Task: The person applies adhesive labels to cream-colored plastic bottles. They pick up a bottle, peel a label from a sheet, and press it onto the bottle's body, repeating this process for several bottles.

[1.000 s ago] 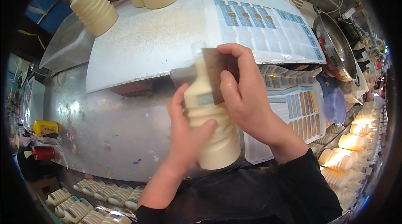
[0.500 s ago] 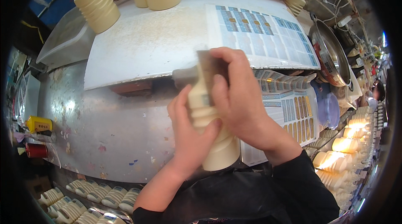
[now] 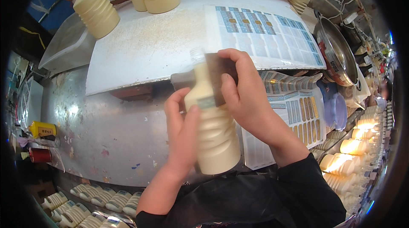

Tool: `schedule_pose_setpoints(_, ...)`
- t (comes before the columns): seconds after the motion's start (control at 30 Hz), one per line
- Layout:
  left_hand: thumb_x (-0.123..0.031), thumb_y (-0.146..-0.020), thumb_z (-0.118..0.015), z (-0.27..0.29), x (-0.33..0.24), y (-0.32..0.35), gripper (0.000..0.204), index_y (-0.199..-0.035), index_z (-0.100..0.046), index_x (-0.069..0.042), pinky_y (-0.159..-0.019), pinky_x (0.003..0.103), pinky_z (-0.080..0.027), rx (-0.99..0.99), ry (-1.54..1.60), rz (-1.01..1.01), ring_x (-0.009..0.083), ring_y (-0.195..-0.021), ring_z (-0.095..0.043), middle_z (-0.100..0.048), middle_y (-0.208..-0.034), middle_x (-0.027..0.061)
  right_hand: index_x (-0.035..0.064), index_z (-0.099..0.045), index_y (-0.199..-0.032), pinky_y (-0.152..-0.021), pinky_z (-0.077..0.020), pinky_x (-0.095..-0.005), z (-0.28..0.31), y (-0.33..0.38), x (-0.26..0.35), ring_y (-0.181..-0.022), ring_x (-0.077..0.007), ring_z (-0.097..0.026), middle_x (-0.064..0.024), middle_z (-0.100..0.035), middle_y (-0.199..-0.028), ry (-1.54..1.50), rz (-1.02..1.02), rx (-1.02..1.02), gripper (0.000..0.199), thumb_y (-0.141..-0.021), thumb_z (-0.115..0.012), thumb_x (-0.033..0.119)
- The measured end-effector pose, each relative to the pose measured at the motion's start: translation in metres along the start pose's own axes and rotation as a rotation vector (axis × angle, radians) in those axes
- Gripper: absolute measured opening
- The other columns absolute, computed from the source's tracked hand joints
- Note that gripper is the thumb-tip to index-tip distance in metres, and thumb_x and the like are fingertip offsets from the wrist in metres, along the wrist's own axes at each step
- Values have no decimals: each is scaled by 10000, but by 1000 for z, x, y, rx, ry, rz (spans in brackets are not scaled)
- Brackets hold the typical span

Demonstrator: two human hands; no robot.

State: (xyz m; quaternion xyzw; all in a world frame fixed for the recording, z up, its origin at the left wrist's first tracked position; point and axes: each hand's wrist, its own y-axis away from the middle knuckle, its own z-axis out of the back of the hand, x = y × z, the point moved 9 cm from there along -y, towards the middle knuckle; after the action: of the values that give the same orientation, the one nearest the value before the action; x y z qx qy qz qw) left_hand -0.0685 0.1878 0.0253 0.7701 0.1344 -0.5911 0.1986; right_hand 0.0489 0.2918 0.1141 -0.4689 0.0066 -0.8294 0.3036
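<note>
The right hand (image 3: 249,96) pinches a flat, brown, rectangular plate (image 3: 215,72), partly hiding the cream, ribbed plastic bottle (image 3: 218,142) between both hands' fingers; the blurred left hand (image 3: 181,121) half-curls, its grip unclear.

No wording could be clearly read on the label (image 3: 206,102) of the cream bottle (image 3: 219,149) or the yellow container (image 3: 43,130).
</note>
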Motion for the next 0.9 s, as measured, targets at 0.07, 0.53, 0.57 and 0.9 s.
schedule_pose_setpoints(0.07,-174,-1004,-512,-1,0,0,420,-1392,-447,-27,-1075,348,-385,-3,1,-15,190,-1215,-449,-464,-1340,108,-15,-473,-1345,-997,-470,-391,2,0,-1,-1116,-318,-599,-187,-568,-1219,1,11,-21,395,-951,-495,-5)
schedule_pose_setpoints(0.53,-308,-990,-632,0,-6,-7,530,-1383,-453,-2,-1044,367,-433,-64,-317,-26,243,-1252,-520,-507,-1357,186,-3,-497,-1329,-989,-480,-405,0,-1,-2,-1142,-346,-597,-198,-577,-1244,85,-25,-30,389,-941,-514,6)
schedule_pose_setpoints(0.57,-326,-974,-658,-1,-9,-10,555,-1378,-456,-3,-1041,375,-438,-71,-483,-71,262,-1255,-530,-511,-1366,203,-4,-498,-1338,-996,-478,-393,3,2,-14,-1150,-323,-600,-188,-580,-1256,55,-20,-46,390,-947,-510,8)
schedule_pose_setpoints(0.9,-291,-1096,-412,4,21,-22,368,-1317,-489,-8,-999,364,-457,38,-155,-32,189,-1104,-563,-603,-1210,122,-7,-481,-1354,-1076,-427,-423,12,15,-61,-1245,-378,-540,-214,-536,-1310,-147,44,-122,422,-936,-515,41)
